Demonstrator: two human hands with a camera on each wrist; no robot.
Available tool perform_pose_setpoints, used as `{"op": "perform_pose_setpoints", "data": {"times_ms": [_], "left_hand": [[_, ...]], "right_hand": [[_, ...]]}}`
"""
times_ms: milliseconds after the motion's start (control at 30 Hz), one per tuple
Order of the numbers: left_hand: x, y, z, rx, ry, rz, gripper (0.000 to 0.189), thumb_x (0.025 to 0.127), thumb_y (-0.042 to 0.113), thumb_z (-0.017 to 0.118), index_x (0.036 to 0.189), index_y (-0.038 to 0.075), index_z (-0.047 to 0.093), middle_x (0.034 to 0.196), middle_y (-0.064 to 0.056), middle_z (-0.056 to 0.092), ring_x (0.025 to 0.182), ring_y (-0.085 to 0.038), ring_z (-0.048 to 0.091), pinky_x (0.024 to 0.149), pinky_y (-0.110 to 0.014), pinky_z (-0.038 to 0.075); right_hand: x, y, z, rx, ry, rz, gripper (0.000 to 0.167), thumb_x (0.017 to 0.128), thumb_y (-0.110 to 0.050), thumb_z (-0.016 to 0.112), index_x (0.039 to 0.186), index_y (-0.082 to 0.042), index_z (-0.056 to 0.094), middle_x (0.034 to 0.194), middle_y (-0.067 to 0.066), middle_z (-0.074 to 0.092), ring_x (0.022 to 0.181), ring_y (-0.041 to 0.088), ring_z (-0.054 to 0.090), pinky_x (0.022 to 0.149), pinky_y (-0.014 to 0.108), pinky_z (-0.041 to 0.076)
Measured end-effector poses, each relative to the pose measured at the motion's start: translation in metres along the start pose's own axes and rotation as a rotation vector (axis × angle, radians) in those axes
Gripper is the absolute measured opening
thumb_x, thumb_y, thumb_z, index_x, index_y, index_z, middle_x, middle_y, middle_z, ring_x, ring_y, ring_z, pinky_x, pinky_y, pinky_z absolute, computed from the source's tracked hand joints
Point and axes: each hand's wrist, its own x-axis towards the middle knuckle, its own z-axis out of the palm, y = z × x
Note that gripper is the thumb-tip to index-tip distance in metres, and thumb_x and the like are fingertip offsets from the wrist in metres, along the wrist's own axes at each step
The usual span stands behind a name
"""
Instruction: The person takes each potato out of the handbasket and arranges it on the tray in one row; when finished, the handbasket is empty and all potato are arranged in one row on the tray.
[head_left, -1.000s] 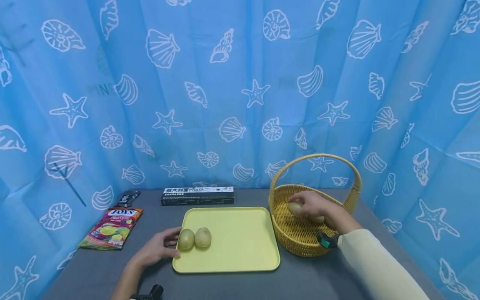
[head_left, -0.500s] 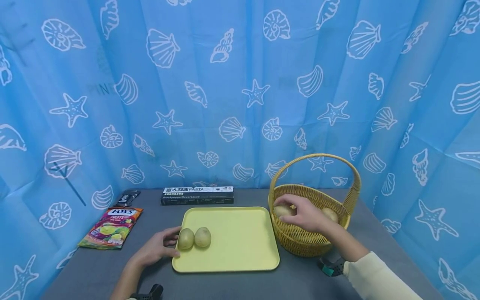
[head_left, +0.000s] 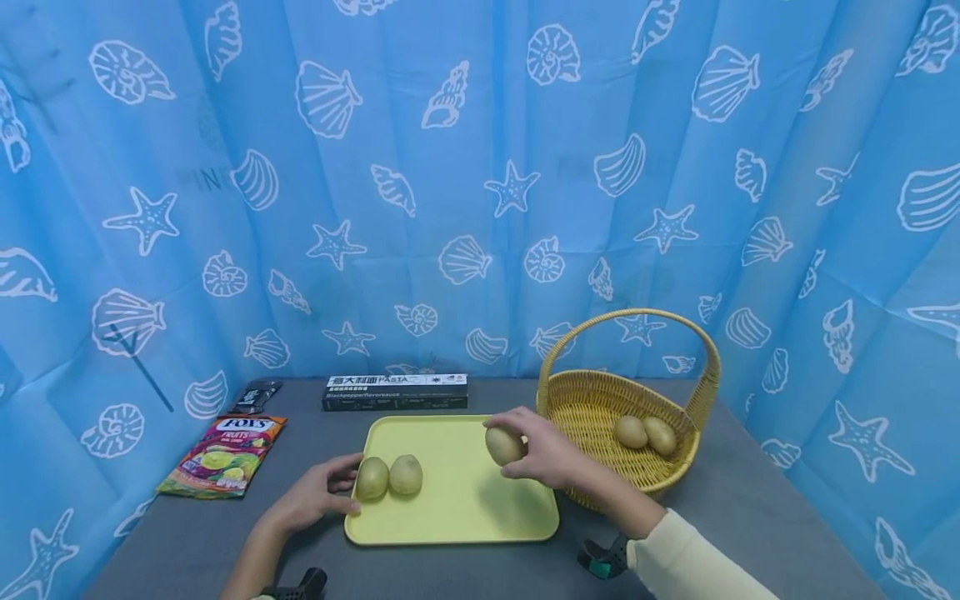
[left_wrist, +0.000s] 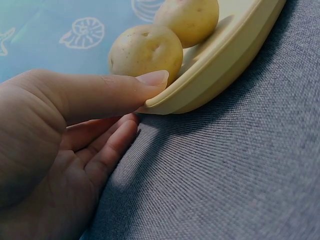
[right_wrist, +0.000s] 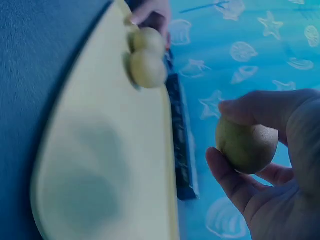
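My right hand point(head_left: 543, 454) holds a potato point(head_left: 504, 446) between thumb and fingers, raised above the right part of the yellow tray point(head_left: 465, 517). In the right wrist view the potato point(right_wrist: 247, 145) sits in the curl of the hand, apart from the tray. Two potatoes point(head_left: 406, 475) lie side by side at the tray's left end. My left hand point(head_left: 311, 496) is at that end, its thumb point(left_wrist: 120, 92) over the rim and its fingers against the outside. The wicker basket point(head_left: 585, 408) on the right contains two more potatoes point(head_left: 645, 433), lying together.
A black and white pasta box point(head_left: 395, 392) lies behind the tray. Left of it are a candy bag point(head_left: 223, 457) and a small black packet point(head_left: 256, 397). The basket's tall handle point(head_left: 630, 313) arches up. A blue shell-print curtain point(head_left: 480, 208) hangs behind the grey table.
My right hand has lifted a potato out of the basket and carried it left, over the tray. The left hand and the potatoes on the tray have stayed put.
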Motion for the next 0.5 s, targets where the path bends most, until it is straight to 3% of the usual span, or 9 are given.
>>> {"op": "perform_pose_setpoints", "data": {"times_ms": [267,500], "left_hand": [[0.0,0.0,0.0,0.008,0.004,-0.011,0.083,0.08,0.018,0.079,0.146,-0.009,0.034,0.136,-0.031,0.048,0.118,-0.041,0.053,0.098,-0.051,0.046],[-0.001,0.002,0.001,-0.001,0.011,-0.03,0.083,0.081,0.018,0.079,0.146,-0.008,0.034,0.136,-0.03,0.048,0.118,-0.04,0.053,0.099,-0.052,0.045]], "right_hand": [[0.027,0.005,0.055,-0.05,-0.01,0.022,0.057,0.069,-0.01,0.081,0.123,-0.006,0.063,0.114,0.008,0.06,0.1,0.023,0.056,0.077,0.035,0.05],[0.043,0.004,0.088,-0.086,-0.021,0.082,0.058,0.069,-0.018,0.081,0.124,-0.009,0.063,0.11,0.003,0.064,0.102,0.021,0.057,0.084,0.033,0.049]]}}
